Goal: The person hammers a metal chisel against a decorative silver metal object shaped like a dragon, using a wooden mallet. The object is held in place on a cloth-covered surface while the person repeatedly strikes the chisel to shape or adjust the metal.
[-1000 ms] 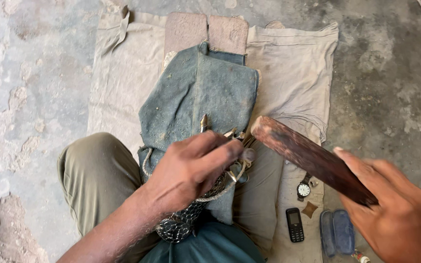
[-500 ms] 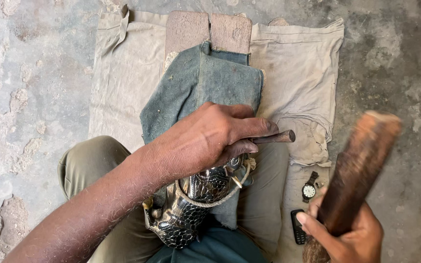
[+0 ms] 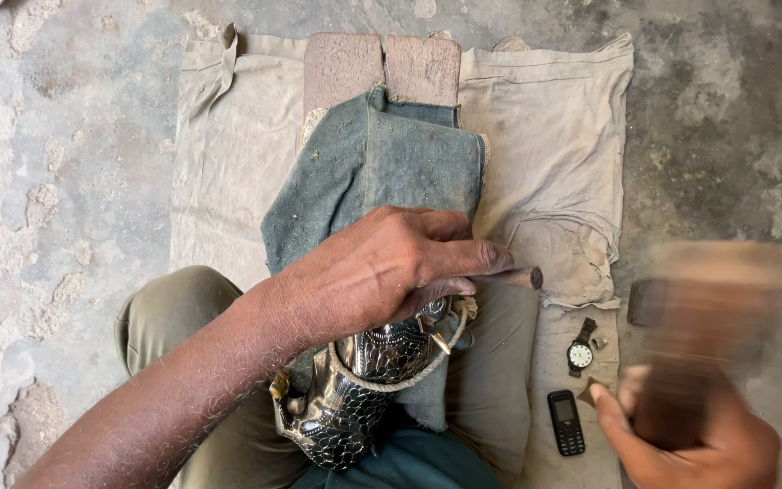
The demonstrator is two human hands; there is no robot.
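Observation:
My left hand (image 3: 391,263) is closed around a thin metal punch (image 3: 522,276) whose end sticks out to the right of my fingers. Under that hand, resting on my lap, lies an embossed, scale-patterned metal piece (image 3: 355,398) with a cord looped over it. My right hand (image 3: 690,435) grips a thick wooden mallet (image 3: 699,335) at the lower right; the mallet is blurred with motion and angled up to the right of the punch. A folded blue-grey cloth (image 3: 382,172) lies beneath the work.
A beige cloth (image 3: 228,163) covers the rough concrete floor (image 3: 56,181). A brick-like block (image 3: 382,68) sits at the cloth's far edge. A wristwatch (image 3: 579,349) and a small black phone (image 3: 566,421) lie to the right of my knee.
My left hand has shifted its hold along the punch over the metal piece. The mallet swung away from the punch, rose at the right, and is now moving in a blur.

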